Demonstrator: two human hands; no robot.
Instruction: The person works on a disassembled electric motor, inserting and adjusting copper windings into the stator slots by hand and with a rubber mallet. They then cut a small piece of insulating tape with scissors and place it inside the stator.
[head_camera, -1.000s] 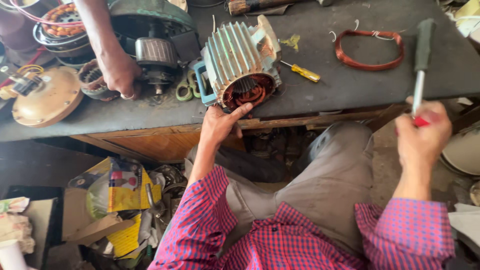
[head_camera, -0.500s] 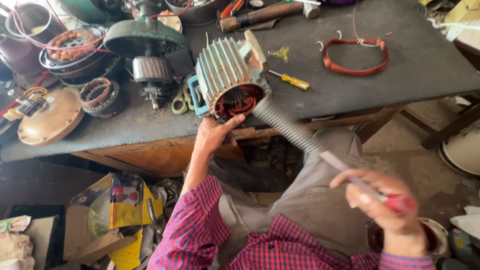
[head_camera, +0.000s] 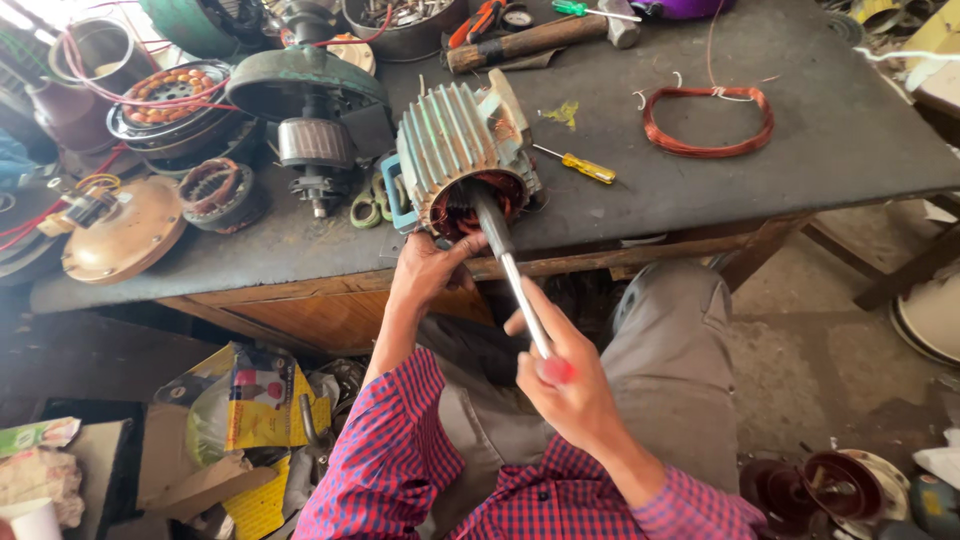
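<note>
Right hand (head_camera: 565, 385) is gripping a long screwdriver (head_camera: 510, 265) poking into the finned motor housing (head_camera: 455, 140); left hand (head_camera: 425, 270) is bracing its open end, fingers loose.

We see even daylight, strongest at the far left, where the corner burns out to white glare. The bench (head_camera: 800, 150) top is evenly lit with soft, short shadows; the space under it is dark. The tool (head_camera: 510, 265) and right hand (head_camera: 570, 385) are slightly blurred, while the motor (head_camera: 450, 135) stays fairly sharp. The wide lens bows the bench edge and stretches things near the frame's sides.
</note>
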